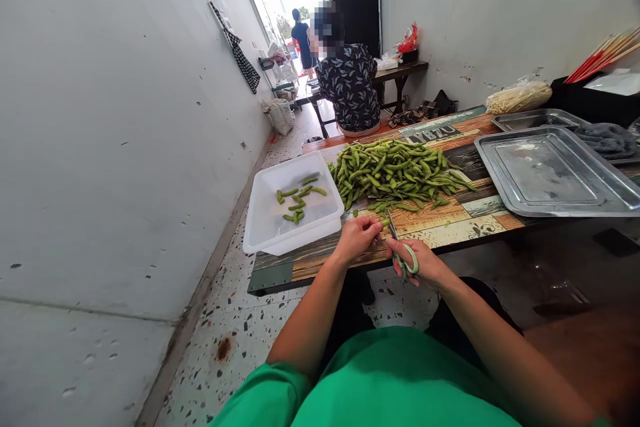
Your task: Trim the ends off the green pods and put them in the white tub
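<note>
My left hand (359, 237) is closed in a pinch on a green edamame pod (385, 222) at the table's near edge. In my right hand (419, 260) is a pair of scissors (411, 259) with pale green handles, its blades pointing up beside the pod. Whether the blades touch the pod I cannot tell. Just beyond both hands lies a large heap of edamame pods (390, 170). To the left stands a white plastic tub (260, 213) with several pods on its bottom.
A metal tray (555, 170) lies on the wooden table (310, 269) at right, near a grey cloth (607, 140), a bag of skewers (520, 97) and a black box (595, 100). One person (350, 83) sits ahead; another (301, 40) stands by the doorway. A wall (125, 113) runs along the left.
</note>
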